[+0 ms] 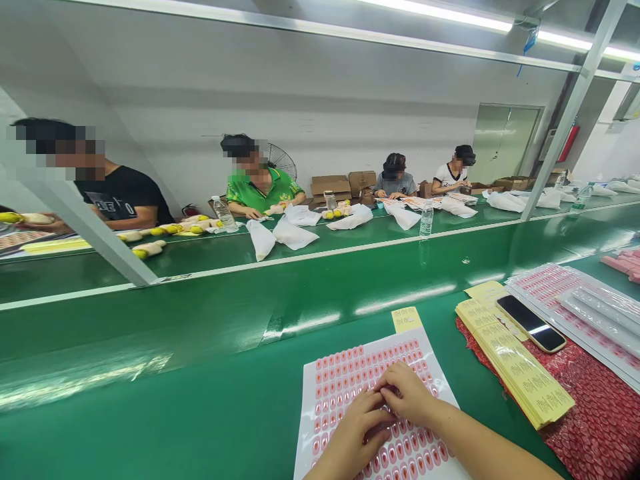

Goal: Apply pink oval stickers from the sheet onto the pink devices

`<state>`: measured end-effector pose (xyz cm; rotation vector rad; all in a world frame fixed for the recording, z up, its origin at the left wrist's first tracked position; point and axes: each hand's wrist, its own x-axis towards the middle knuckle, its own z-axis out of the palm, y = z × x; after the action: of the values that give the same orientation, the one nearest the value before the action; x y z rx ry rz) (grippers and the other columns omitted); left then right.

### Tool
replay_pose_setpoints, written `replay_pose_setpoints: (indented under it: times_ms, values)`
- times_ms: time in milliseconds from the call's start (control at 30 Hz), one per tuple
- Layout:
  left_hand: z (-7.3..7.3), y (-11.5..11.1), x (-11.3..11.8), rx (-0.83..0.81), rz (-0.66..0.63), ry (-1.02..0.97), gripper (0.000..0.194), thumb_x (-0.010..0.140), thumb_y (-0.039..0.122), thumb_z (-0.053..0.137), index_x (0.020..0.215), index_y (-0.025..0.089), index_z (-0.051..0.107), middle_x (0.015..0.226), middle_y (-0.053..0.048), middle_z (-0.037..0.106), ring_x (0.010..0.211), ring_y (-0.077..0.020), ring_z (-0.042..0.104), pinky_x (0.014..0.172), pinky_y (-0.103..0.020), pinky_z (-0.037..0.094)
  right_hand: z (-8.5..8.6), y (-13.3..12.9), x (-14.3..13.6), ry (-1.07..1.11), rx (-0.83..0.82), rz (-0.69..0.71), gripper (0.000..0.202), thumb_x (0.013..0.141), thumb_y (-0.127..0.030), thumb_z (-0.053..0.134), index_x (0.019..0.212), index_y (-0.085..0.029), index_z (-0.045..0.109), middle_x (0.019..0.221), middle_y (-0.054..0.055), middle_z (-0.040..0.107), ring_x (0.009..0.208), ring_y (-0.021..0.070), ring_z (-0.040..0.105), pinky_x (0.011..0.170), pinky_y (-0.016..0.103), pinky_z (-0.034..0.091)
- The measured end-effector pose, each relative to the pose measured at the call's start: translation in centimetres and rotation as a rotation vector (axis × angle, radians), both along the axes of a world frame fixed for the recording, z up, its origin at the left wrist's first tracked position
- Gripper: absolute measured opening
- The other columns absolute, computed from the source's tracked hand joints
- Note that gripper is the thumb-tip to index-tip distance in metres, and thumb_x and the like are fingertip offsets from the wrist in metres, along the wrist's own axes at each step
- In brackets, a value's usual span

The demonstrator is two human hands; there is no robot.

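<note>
Both hands close together over a sheet of pink oval pieces, green worktop.
Sheet (308, 400) lies flat in front of the person, likely so both hands reach it; left hand (353, 427) curled, right hand (410, 397) bent narrow, fingers meeting mid-sheet, probably for fine work; can't tell if either pinches a piece. Yellow slip (406, 320) at the sheet's top edge, yellow strips (515, 360) and phone (531, 323) to the right, partly over red bubble wrap (595, 407). Glossy green surface (200, 400); co-workers seated opposite, pale wall (190, 133), strip lights overhead.
</note>
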<state>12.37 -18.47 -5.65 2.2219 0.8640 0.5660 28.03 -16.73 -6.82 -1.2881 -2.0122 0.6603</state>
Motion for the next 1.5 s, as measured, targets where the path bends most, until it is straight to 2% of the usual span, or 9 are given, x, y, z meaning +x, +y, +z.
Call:
replay_pose_setpoints:
  times_ms: [400, 767, 1100, 1500]
  values:
    - [-0.16, 0.19, 0.01, -0.032, -0.005, 0.019, 0.032, 0.067, 0.007, 0.057, 0.09, 0.028, 0.065, 0.11, -0.003, 0.058, 0.105, -0.0221, 0.046, 0.093, -0.036, 0.035, -0.03, 0.0, -0.01, 0.001, 0.014, 0.008, 0.018, 0.068, -0.009, 0.048, 0.073, -0.019, 0.062, 0.074, 0.001, 0.062, 0.076, 0.0156, 0.052, 0.072, 0.029, 0.038]
    - [-0.46, 0.15, -0.08, 0.016, -0.011, -0.02, 0.027, 0.069, 0.011, 0.056, 0.089, 0.027, 0.065, 0.107, -0.004, 0.059, 0.103, -0.0231, 0.047, 0.091, -0.038, 0.038, -0.18, 0.03, 0.04, -0.018, 0.027, 0.007, 0.017, 0.068, -0.01, 0.049, 0.074, -0.02, 0.061, 0.074, 0.0, 0.061, 0.076, 0.0153, 0.052, 0.071, 0.028, 0.038]
    - [0.27, -0.04, -0.01, 0.023, -0.011, -0.008, 0.028, 0.068, 0.009, 0.056, 0.088, 0.026, 0.065, 0.103, -0.003, 0.06, 0.101, -0.0215, 0.049, 0.09, -0.035, 0.039, -0.13, -0.01, 0.02, -0.012, 0.026, 0.003, 0.018, 0.069, -0.01, 0.048, 0.074, -0.02, 0.062, 0.074, 0.0, 0.062, 0.075, 0.0152, 0.052, 0.071, 0.028, 0.038]
    - [0.16, -0.03, 0.01, -0.011, 0.01, 0.01, 0.028, 0.067, 0.009, 0.056, 0.088, 0.026, 0.066, 0.106, -0.003, 0.06, 0.103, -0.0219, 0.047, 0.092, -0.036, 0.036, -0.02, -0.04, 0.03, -0.013, -0.001, 0.006, 0.018, 0.069, -0.009, 0.048, 0.074, -0.019, 0.062, 0.074, 0.001, 0.062, 0.075, 0.015, 0.052, 0.072, 0.028, 0.038]
